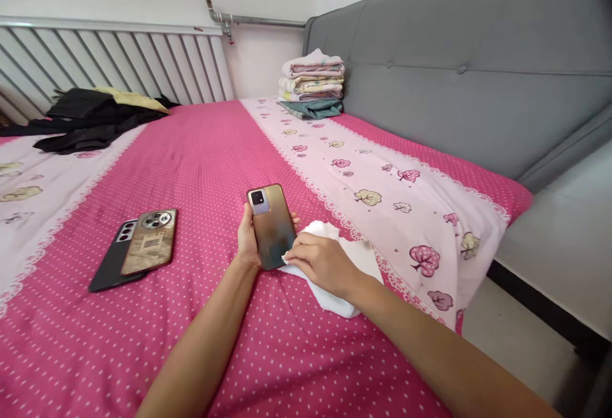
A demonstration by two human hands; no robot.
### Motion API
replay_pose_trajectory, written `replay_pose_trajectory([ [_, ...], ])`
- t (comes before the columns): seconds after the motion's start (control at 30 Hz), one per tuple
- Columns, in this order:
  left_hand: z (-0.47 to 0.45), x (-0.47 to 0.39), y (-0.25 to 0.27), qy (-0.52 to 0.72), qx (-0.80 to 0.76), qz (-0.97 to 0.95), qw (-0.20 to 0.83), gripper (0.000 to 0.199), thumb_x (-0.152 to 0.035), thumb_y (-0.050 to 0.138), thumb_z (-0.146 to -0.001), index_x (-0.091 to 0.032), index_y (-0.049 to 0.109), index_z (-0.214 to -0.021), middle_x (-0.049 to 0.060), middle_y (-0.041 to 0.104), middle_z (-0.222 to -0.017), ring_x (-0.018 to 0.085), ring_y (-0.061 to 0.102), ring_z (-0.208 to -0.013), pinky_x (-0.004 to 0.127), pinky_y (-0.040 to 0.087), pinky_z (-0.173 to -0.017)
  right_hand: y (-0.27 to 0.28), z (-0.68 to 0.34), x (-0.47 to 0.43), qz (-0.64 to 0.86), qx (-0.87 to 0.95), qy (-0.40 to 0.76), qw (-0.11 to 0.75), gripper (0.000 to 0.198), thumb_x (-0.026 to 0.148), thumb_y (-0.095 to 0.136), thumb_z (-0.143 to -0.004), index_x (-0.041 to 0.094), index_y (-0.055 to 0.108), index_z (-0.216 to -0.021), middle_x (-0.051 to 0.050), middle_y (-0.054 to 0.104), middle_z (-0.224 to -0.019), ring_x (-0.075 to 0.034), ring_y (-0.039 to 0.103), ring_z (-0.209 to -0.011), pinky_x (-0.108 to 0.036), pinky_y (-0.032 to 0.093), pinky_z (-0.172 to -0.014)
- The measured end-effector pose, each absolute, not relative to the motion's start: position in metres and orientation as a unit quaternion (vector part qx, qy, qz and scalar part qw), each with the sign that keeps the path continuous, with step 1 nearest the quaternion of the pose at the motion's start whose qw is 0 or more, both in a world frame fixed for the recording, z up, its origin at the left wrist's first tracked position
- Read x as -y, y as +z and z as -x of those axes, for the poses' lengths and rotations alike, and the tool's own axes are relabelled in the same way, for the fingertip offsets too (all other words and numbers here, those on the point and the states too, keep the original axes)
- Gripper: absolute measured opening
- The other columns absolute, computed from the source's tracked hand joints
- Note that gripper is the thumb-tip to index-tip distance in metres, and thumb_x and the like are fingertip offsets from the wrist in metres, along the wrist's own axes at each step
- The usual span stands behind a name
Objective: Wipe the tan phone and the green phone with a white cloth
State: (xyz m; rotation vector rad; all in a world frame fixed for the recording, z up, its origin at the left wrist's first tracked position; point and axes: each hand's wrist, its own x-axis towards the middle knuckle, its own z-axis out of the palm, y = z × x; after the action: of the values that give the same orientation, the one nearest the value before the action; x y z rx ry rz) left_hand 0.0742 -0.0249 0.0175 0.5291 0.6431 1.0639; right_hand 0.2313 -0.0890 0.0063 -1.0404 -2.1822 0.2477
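My left hand (247, 239) is wrapped round a smartphone (273, 230), its gold-brown back and square camera block turned up towards me. Fingertips of that hand show past the phone's right edge. At the phone's lower right, my right hand (322, 262) pinches a white cloth (339, 306), a small tip of it sticking out by the phone's edge. The rest of the cloth spreads under and behind this hand on the bed. To the left lie two more phones: one with a patterned gold back and round camera ring (152, 246) rests partly over a black one (108, 268).
A pink dotted bedspread (201, 157) covers the bed. Folded cloths (313, 80) are stacked by the grey headboard (430, 42). Dark clothes (86, 118) lie at the far left before a white radiator (143, 55). Floor (511, 329) shows past the bed's right edge.
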Motion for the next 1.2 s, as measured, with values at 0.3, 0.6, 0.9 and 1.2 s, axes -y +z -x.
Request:
replay_pose_trajectory([
  [0.3, -0.085, 0.035, 0.019, 0.443, -0.293, -0.210, 0.821, 0.074, -0.057, 0.020, -0.098, -0.001, 0.067, -0.112, 0.018, 0.075, -0.085, 0.026, 0.072, -0.077, 0.040, 0.055, -0.085, 0.010, -0.234, 0.086, 0.451, 0.781, 0.037, 0.431, 0.016, 0.017, 0.058, -0.093, 0.020, 0.074, -0.094, -0.005, 0.069, -0.090, -0.016, 0.066, -0.083, -0.027, 0.055, -0.075],
  [0.6, -0.098, 0.044, 0.020, 0.424, -0.306, -0.204, 0.828, 0.070, -0.053, 0.020, -0.100, -0.003, 0.068, -0.103, 0.015, 0.074, -0.078, 0.023, 0.071, -0.067, 0.036, 0.056, -0.078, 0.005, -0.241, 0.078, 0.480, 0.717, 0.023, 0.504, 0.014, 0.017, 0.059, -0.091, 0.020, 0.073, -0.091, -0.006, 0.072, -0.087, -0.019, 0.068, -0.080, -0.030, 0.055, -0.074],
  [0.9, -0.092, 0.036, 0.017, 0.459, -0.309, -0.177, 0.814, 0.067, -0.055, 0.027, -0.098, -0.003, 0.068, -0.108, 0.016, 0.075, -0.087, 0.026, 0.072, -0.079, 0.039, 0.055, -0.085, 0.008, -0.233, 0.083, 0.442, 0.783, 0.075, 0.432, 0.032, 0.005, 0.059, -0.081, 0.021, 0.070, -0.106, -0.007, 0.072, -0.107, -0.022, 0.064, -0.099, -0.039, 0.053, -0.091],
  [1.2, -0.084, 0.029, 0.018, 0.507, -0.336, -0.142, 0.781, 0.066, -0.054, 0.026, -0.098, -0.004, 0.069, -0.104, 0.016, 0.074, -0.077, 0.030, 0.073, -0.080, 0.044, 0.056, -0.086, 0.002, -0.234, 0.079, 0.458, 0.759, 0.128, 0.446, 0.034, 0.017, 0.045, -0.094, 0.021, 0.069, -0.118, -0.013, 0.053, -0.134, -0.024, 0.050, -0.125, -0.047, 0.044, -0.106],
])
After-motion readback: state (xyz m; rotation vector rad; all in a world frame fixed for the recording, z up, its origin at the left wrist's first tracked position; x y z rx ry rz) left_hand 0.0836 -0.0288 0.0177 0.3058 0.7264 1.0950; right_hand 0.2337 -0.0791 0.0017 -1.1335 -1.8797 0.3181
